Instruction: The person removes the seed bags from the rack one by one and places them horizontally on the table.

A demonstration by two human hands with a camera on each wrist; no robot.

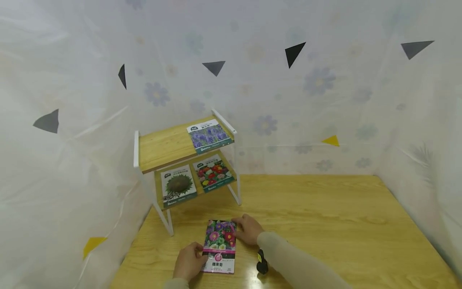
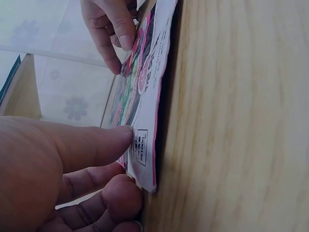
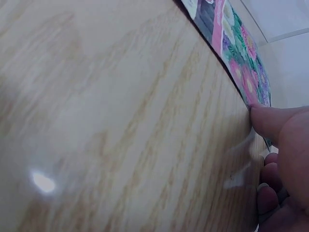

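A flower seed packet [image 1: 218, 253], with pink, purple and white blooms above a white lower part, is at the front of the wooden table. My left hand [image 1: 189, 261] pinches its lower left corner; in the left wrist view the thumb [image 2: 99, 145] is on the printed face and the other fingers curl at the edge. At the upper right corner, my right hand [image 1: 250, 229] grips the packet between thumb and fingers. The right wrist view shows that thumb [image 3: 273, 121] against the packet's side edge [image 3: 241, 72]. Whether the packet is fully flat on the table is unclear.
Behind the packet stands a two-tier rack [image 1: 164, 146] with white legs. A lavender-coloured packet [image 1: 211, 136] lies on its top shelf; a sunflower packet [image 1: 179, 185] and a red-flower packet [image 1: 213, 172] lie below. A small black object [image 1: 262, 263] is beside my right sleeve.
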